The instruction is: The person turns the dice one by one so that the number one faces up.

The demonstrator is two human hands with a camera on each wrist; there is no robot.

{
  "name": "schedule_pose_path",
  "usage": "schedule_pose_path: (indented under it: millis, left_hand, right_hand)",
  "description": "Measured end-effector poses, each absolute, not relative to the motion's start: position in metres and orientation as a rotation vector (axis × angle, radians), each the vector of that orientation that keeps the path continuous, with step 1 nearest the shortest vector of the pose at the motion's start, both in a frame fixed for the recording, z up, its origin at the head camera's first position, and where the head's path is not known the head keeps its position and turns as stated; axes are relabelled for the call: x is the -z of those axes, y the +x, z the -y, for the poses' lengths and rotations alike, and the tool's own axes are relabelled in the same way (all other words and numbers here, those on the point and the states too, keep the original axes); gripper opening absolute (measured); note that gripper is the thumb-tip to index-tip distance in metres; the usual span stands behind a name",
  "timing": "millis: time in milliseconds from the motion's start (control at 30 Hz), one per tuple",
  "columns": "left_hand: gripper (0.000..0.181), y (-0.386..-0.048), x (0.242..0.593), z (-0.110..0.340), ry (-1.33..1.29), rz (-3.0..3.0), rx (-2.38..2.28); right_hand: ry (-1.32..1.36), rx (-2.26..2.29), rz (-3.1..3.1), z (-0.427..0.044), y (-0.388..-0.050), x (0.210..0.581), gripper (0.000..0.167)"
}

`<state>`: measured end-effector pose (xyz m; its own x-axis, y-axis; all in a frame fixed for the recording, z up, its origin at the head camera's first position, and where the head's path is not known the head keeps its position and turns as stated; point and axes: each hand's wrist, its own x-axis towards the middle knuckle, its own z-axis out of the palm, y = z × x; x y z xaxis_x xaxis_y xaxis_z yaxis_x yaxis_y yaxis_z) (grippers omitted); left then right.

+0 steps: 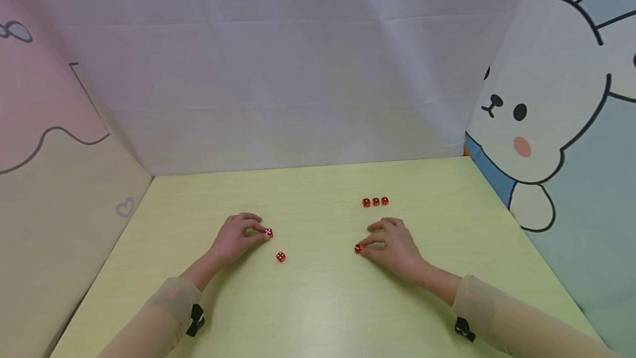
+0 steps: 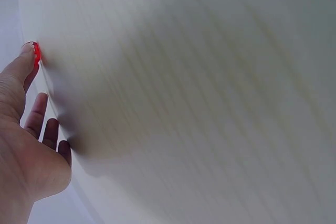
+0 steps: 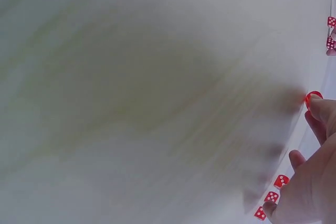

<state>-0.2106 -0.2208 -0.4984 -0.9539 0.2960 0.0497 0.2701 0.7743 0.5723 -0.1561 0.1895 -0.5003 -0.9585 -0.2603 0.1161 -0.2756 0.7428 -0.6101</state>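
Note:
My left hand [image 1: 242, 238] pinches a red die [image 1: 269, 233] with white dots between thumb and index finger, at the left of the table. Just in front of it, nearer to me, lies a loose red die [image 1: 280, 257]. On the right side, my right hand [image 1: 395, 247] holds another red die [image 1: 359, 248] by thumb and fingertip, low over the tabletop. In the left wrist view the thumb covers part of the held die [image 2: 36, 53]. The right thumb likewise hides much of its die [image 3: 313, 97] in the right wrist view.
Beyond the right hand, three red dice [image 1: 375, 201] stand in a short row. The pale wooden table [image 1: 318, 303] meets a white cloth backdrop [image 1: 298, 70] at its far edge. Printed panels flank it, with a cartoon rabbit [image 1: 541, 126] on the right one.

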Motion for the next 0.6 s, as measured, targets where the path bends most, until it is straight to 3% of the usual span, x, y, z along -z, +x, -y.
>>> schedule_pose_path:
  millis: [600]
  left_hand:
    - [0.012, -0.2104, 0.4985, 0.2205, 0.467, -2.919, -0.947]
  right_hand:
    - [0.526, -0.787, 2.855, -0.1934, -0.1531, 0.5006, 0.009]
